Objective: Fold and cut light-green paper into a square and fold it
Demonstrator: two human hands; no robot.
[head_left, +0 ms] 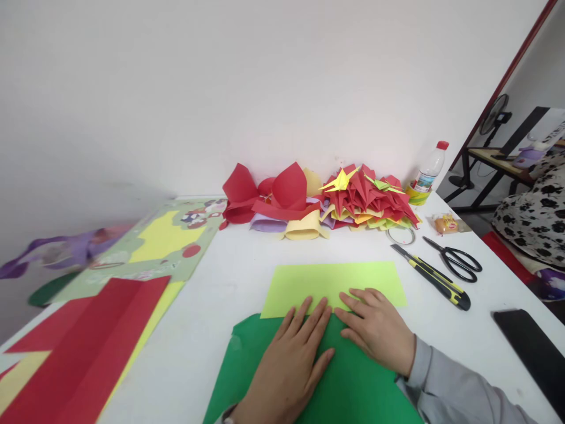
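Observation:
A light green paper rectangle [335,282] lies on the white table, its near edge meeting a larger dark green sheet [238,353]. My left hand [291,359] rests palm down on the dark green sheet, fingers stretched forward, fingertips at the light green paper's near edge. To its right, my right hand [375,327] lies with fingers spread, its fingertips on the light green paper and its palm over the dark green sheet. Neither hand grips anything.
Red sheets [110,330] lie at left. Folded paper shapes [286,194] and red paper stars [366,194] line the wall. A cutter [435,278], scissors [457,259], tape roll [401,236], bottle [428,171] and black object [529,347] are at right. Someone's patterned clothing [536,206] shows beyond.

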